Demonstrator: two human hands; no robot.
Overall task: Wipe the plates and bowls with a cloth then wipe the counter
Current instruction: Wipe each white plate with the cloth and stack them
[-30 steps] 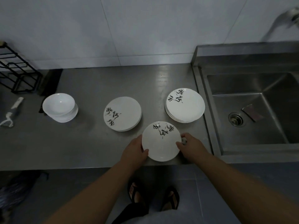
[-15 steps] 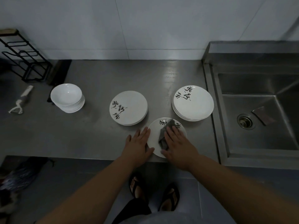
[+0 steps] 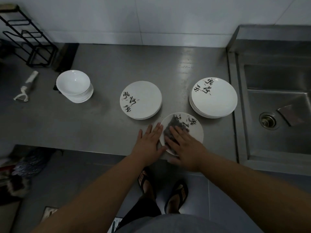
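Single plate (image 3: 195, 133) at counter (image 3: 84, 125) front edge. Dark cloth (image 3: 171, 126) on it, pressed by right hand (image 3: 186, 145), fingers straight. Flat left hand (image 3: 149, 142), fingers spread, touches plate's left rim. Two plate stacks (image 3: 141, 100) (image 3: 213, 97) behind; bowl stack (image 3: 74, 85) toward left edge.

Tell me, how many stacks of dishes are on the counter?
3: a bowl stack at left, a middle plate stack, a right plate stack. A single plate lies in front.

I see a dim, grey picture with low contrast. A soft glare streak lies on the steel counter (image 3: 185, 68) near the wall (image 3: 151, 19). The white plates (image 3: 213, 96) are the brightest parts; the floor (image 3: 67, 174) is dark. The wide lens bends the rack (image 3: 28, 41) and the sink (image 3: 286, 78) at the edges, and the lower left corner is blurred.
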